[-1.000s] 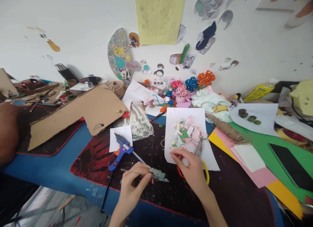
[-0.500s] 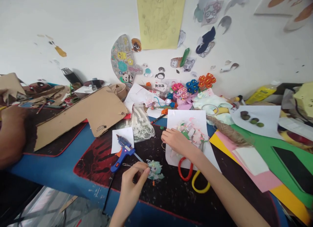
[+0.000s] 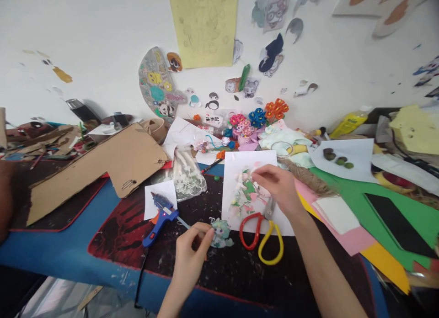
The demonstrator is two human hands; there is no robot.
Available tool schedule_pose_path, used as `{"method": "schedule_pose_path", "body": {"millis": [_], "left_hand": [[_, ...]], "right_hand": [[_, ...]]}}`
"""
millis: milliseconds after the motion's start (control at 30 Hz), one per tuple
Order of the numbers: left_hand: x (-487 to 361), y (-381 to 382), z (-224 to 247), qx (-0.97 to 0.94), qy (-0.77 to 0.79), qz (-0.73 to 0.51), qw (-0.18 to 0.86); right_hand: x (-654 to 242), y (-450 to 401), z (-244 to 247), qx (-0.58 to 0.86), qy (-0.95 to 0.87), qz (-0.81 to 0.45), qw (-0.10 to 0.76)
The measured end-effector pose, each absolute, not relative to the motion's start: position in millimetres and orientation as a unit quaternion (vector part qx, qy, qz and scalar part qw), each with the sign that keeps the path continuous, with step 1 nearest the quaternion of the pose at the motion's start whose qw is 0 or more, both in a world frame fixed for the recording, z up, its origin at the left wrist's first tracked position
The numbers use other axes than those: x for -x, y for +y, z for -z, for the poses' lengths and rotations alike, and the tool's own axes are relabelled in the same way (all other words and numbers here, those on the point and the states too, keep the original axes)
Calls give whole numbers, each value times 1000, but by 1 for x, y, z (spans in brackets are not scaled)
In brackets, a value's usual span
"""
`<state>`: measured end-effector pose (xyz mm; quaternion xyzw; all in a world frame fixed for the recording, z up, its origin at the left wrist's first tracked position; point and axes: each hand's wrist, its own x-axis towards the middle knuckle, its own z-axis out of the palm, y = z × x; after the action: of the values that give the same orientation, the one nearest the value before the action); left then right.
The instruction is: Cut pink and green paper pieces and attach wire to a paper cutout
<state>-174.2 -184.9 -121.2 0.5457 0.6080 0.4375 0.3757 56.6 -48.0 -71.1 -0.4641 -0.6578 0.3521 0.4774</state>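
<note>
L hand (image 3: 192, 245) pinching teal cutout (image 3: 222, 233) by edge, it's jutting R past fingertips; R hand (image 3: 279, 188) hovering nr scraps (image 3: 247, 190), can't tell if fingers meeting.

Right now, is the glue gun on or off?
The glue gun is probably on: a small light glows on its body.

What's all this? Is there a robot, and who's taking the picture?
No robot here: just a person's two bare hands. A camera worn on their head looks forward and down at the table. The left hand pinches the edge of a small pale-green character figure. The right hand is over colourful scraps on white paper; I can't tell whether it holds one. Scissors with red and yellow handles lie partly on that paper. A blue glue gun and a big piece of cardboard are on the left.
</note>
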Motion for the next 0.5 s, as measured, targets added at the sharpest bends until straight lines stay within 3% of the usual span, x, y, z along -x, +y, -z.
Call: {"method": "schedule_pose_path", "body": {"millis": [200, 500], "left_hand": [[109, -172, 128, -584, 588, -389, 404], [60, -157, 150, -647, 579, -396, 301]], "right_hand": [[-119, -108, 95, 522, -480, -522, 473], [-125, -113, 139, 525, -460, -479, 532]]}}
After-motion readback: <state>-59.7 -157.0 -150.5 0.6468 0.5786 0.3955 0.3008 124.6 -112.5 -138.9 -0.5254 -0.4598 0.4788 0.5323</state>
